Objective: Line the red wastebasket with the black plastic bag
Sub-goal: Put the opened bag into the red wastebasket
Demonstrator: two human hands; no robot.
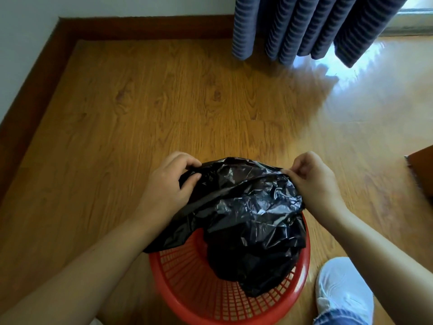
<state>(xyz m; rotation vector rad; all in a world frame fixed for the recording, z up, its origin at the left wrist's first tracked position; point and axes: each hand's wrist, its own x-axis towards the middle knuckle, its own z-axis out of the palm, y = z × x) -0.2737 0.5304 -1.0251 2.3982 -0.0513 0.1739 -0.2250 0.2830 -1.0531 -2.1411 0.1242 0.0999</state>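
The red wastebasket [187,299], a mesh plastic one, stands on the wooden floor right below me. A crumpled black plastic bag [246,207] hangs over it, its lower part drooping inside the basket toward the right wall. My left hand [168,181] pinches the bag's upper edge on the left side. My right hand [314,177] pinches the same edge on the right, fingers curled on the plastic. Both hands hold the bag's top above the basket's far rim, which the bag hides.
A white shoe [342,285] and a jeans cuff are just right of the basket. Blue striped curtains [304,26] hang at the back. A brown skirting board [30,90] runs along the left wall. A wooden furniture corner [421,170] juts in at the right.
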